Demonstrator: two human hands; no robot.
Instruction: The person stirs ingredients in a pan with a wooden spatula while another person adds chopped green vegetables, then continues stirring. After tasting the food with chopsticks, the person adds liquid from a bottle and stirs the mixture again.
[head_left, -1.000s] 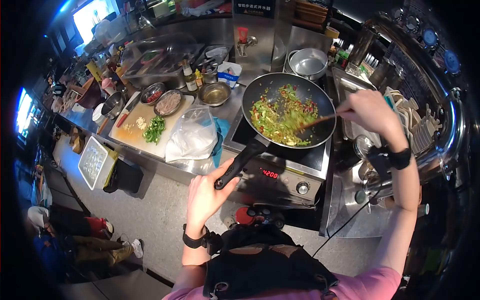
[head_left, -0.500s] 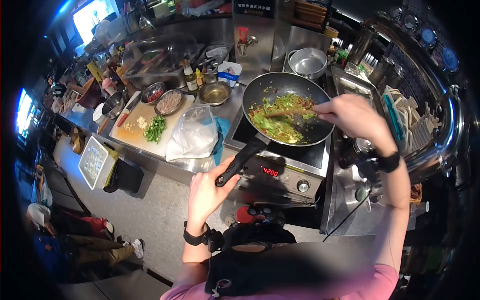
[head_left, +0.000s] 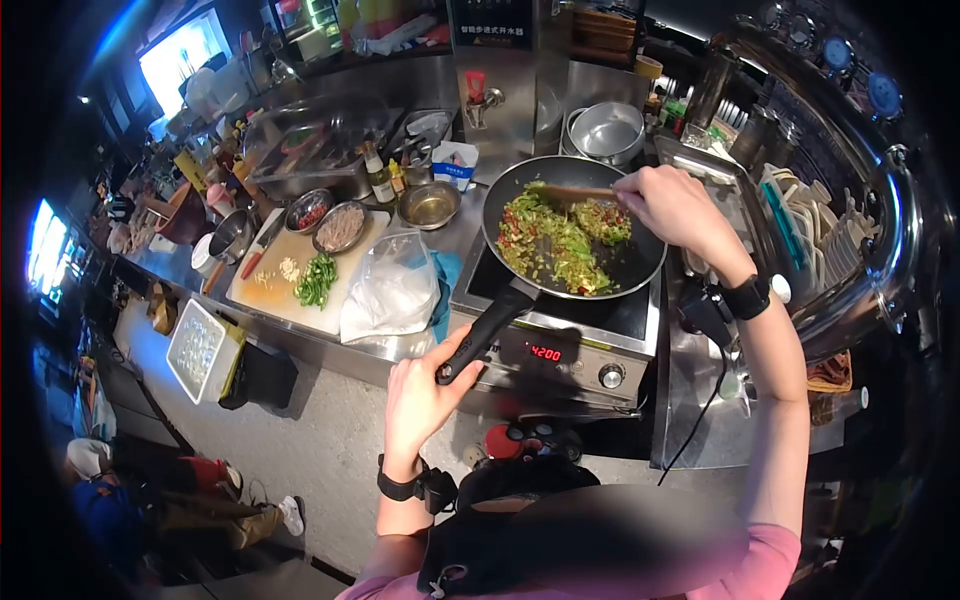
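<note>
A dark frying pan (head_left: 640, 255) sits on the induction cooker (head_left: 600, 340), whose red display reads 4200. Chopped green vegetables with red bits (head_left: 555, 240) lie in the pan, mostly on its left side and middle. My left hand (head_left: 425, 385) is closed around the end of the pan's black handle (head_left: 490, 325). Over the pan's right rim, my right hand (head_left: 675, 205) grips a wooden spatula (head_left: 575, 193), which points left across the food near the far side. The spatula's far end is partly among the vegetables.
Left of the cooker, a cutting board (head_left: 270, 290) bears sliced green peppers (head_left: 317, 280), chopped garlic, a knife and a bowl of shredded meat (head_left: 341, 228). Beside it lies a plastic bag (head_left: 390, 290). Metal pans (head_left: 608, 132) stand behind, stacked dishes (head_left: 820, 225) right. Another person (head_left: 190, 500) is lower left.
My right hand has moved left and slightly up with the spatula, now nearer the pan's far side. The food has shifted, baring more of the pan's bottom. My left hand keeps its hold.
</note>
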